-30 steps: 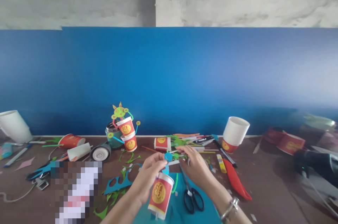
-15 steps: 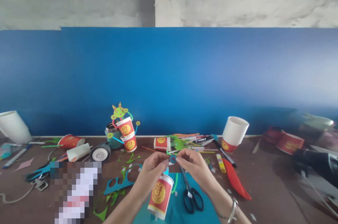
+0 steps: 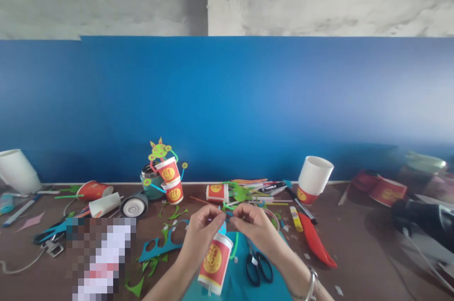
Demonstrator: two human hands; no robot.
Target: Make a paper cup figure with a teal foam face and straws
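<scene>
My left hand (image 3: 205, 225) and my right hand (image 3: 252, 225) meet close together above the table, thumb and fingers pinched on each. A small blue paper piece (image 3: 229, 215) shows at my right fingertips. What my left fingers pinch is mostly hidden. Below my left hand, partly behind it, a red and white paper cup (image 3: 214, 259) lies tilted, with a blue paper shape (image 3: 222, 229) at its top end and a green strip (image 3: 236, 243) beside it. Black scissors (image 3: 259, 268) rest on a blue sheet (image 3: 237, 284) under my right forearm.
A stacked-cup figure (image 3: 170, 176) with a green paper head stands at the back left. Cut blue scraps (image 3: 161, 246) and green scraps lie left of my hands. Pens, a glue stick (image 3: 296, 219), a red balloon-like piece (image 3: 317, 242) and stacked white cups (image 3: 315, 176) stand or lie rightward.
My fingertips have shifted slightly left. The blue piece with a reddish middle, seen earlier at my right fingers, has turned or become more covered. The cup and scissors stay put.
</scene>
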